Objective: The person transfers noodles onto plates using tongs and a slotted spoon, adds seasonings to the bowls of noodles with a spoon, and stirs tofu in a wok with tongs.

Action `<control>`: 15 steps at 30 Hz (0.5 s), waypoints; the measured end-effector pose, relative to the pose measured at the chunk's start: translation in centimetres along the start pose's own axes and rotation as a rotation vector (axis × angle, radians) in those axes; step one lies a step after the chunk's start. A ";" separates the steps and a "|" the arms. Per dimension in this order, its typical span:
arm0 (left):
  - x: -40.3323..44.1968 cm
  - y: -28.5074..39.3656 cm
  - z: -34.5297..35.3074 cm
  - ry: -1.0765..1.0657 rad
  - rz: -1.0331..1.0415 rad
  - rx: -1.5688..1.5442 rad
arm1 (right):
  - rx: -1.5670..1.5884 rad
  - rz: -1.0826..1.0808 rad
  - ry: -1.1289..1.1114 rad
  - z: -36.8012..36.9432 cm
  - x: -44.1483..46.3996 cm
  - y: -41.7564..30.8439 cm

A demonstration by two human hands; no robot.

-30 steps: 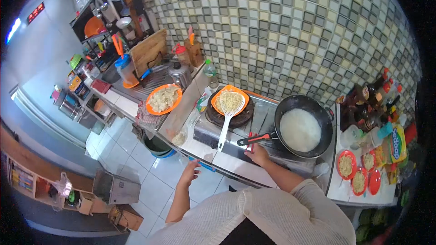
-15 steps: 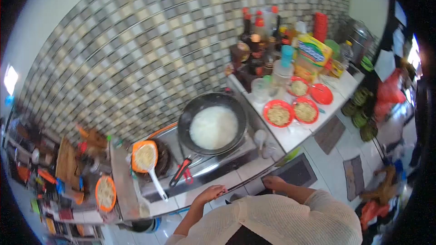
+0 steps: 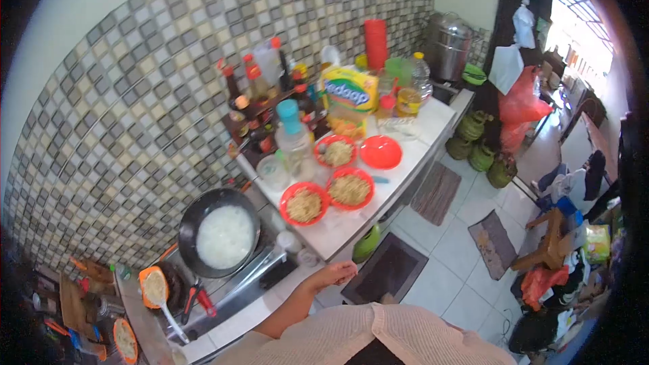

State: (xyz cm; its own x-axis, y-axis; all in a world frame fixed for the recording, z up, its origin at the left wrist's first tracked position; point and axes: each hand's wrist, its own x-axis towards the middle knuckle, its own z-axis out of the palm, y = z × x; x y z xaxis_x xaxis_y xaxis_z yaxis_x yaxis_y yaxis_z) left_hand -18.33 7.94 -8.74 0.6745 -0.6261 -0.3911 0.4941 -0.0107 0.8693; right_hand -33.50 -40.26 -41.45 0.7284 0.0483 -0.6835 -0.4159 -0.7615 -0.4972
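Note:
My left hand (image 3: 334, 274) is in front of the counter corner, fingers curled together; whatever may be inside them is hidden. It touches none of the dishes. Up and to its left, a black wok (image 3: 182, 233) with whitish cloudy liquid (image 3: 225, 236) stands on the stove (image 3: 267, 263). Closest on the white counter (image 3: 331, 236) are red plates of noodles, one at the front left (image 3: 304, 204) and one beside it (image 3: 350, 188). Behind them sits a smaller red bowl of noodles (image 3: 336, 153), with a bare red plate (image 3: 380, 153) to its right. My right hand is out of sight.
An orange strainer (image 3: 155, 286) with a white handle rests left of the wok. Sauce bottles (image 3: 260, 94), a yellow Sedaap packet (image 3: 349, 89) and a steel pot (image 3: 449, 47) line the wall. Green gas cylinders (image 3: 481, 157) and dark mats (image 3: 389, 267) lie on the floor.
The view has swung right, so the wok and counter appear further left. My left hand has moved rightward from before the stove to the counter corner. My right hand has left view.

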 end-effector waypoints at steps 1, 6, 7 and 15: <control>1.8 0.4 0.8 0.020 0.019 -0.053 | -0.015 -0.039 0.001 -0.2 1.4 3.4; 11.0 3.9 3.5 0.149 0.054 -0.183 | 0.165 -0.021 0.088 -10.0 0.1 4.9; 12.6 4.5 3.8 0.189 0.089 -0.176 | 0.312 0.057 0.111 -11.5 1.6 6.6; 16.6 10.8 5.1 0.318 0.141 -0.301 | 0.203 0.097 0.228 -20.8 1.9 -1.6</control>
State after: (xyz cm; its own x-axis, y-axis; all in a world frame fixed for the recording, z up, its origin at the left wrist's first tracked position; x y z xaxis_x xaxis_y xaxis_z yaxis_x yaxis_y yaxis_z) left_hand -4.57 -6.54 -4.30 0.8582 -0.3347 -0.3893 0.4910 0.3137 0.8127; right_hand -20.14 -52.39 -30.81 0.7738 -0.1819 -0.6068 -0.5729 -0.6095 -0.5480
